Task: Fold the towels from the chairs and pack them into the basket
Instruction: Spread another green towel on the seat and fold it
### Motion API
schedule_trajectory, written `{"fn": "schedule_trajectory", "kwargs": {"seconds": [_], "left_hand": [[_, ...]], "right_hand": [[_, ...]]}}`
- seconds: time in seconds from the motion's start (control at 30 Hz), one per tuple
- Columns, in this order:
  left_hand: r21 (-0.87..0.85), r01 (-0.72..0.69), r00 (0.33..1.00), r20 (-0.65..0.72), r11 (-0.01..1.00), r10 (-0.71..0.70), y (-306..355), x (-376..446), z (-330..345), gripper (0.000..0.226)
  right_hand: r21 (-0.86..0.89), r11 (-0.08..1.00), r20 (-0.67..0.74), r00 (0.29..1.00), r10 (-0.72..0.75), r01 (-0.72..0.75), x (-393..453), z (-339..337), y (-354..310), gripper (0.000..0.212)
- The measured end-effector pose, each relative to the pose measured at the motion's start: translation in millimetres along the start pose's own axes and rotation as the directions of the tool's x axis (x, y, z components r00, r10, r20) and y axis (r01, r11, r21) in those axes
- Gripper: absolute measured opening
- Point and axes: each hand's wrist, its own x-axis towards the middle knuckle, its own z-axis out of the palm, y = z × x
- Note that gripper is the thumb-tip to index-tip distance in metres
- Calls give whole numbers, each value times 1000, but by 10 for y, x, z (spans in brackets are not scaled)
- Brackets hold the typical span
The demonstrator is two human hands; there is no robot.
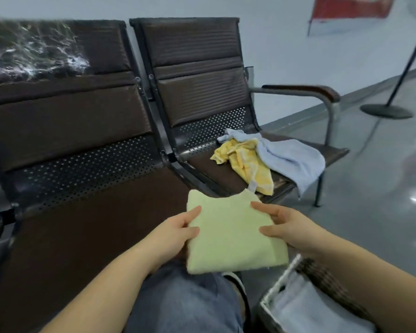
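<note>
Both hands grip a folded pale green towel (231, 236) above the person's lap: left hand (175, 233) pinches its left edge, right hand (291, 230) its right edge. Crumpled yellow towel (247, 162) and blue towel (291, 159) lie on the right chair seat (209, 164).

Public waiting area, prob. a station or clinic hall. Linked waiting-room chairs (195, 92) w/ perforated metal seats. Queue-barrier post (394, 87) on grey floor (370, 200).
</note>
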Motion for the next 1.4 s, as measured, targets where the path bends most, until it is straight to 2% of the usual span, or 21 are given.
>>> {"fn": "schedule_trajectory", "kwargs": {"seconds": [0.1, 0.27, 0.4, 0.57, 0.7, 0.83, 0.93, 1.07, 1.13, 1.23, 1.4], "left_hand": [[63, -49, 984, 172, 997, 38, 184, 225, 656, 60], [182, -136, 898, 438, 974, 44, 404, 354, 1752, 66], [260, -182, 842, 540, 948, 13, 420, 342, 2368, 65], [353, -220, 779, 624, 909, -54, 223, 411, 2801, 65], [446, -281, 711, 691, 850, -128, -17, 410, 3083, 65], [520, -418, 588, 780, 745, -215, -278, 309, 3383, 77], [508, -472, 506, 825, 720, -250, -372, 273, 3669, 79], [515, -489, 510, 824, 704, -248, -510, 336, 4024, 73], [552, -537, 511, 814, 638, -274, -637, 385, 4134, 72], [602, -575, 510, 794, 555, -332, -815, 463, 4171, 72], [642, -583, 523, 766, 499, -374, -873, 580, 4157, 73]], "right_hand": [[77, 997, -192, 981, 42, -28, -514, -496, 411, 55], [80, 994, -463, 880, 107, -79, -1409, -1022, 925, 54], [57, 986, -555, 816, 164, -160, -1868, -1217, 1249, 55], [62, 962, -644, 725, 243, -267, -2074, -1214, 1730, 60], [126, 931, -625, 702, 342, -341, -2138, -1062, 2024, 60], [145, 877, -618, 649, 442, -459, -2218, -912, 2305, 61], [111, 847, -612, 636, 470, -519, -2220, -818, 2450, 63], [105, 813, -595, 619, 513, -572, -2113, -778, 2595, 64], [125, 794, -593, 596, 541, -596, -2060, -766, 2675, 66], [174, 752, -594, 541, 596, -636, -1990, -732, 2806, 67], [264, 680, -578, 452, 679, -684, -1925, -680, 2991, 73]]}}
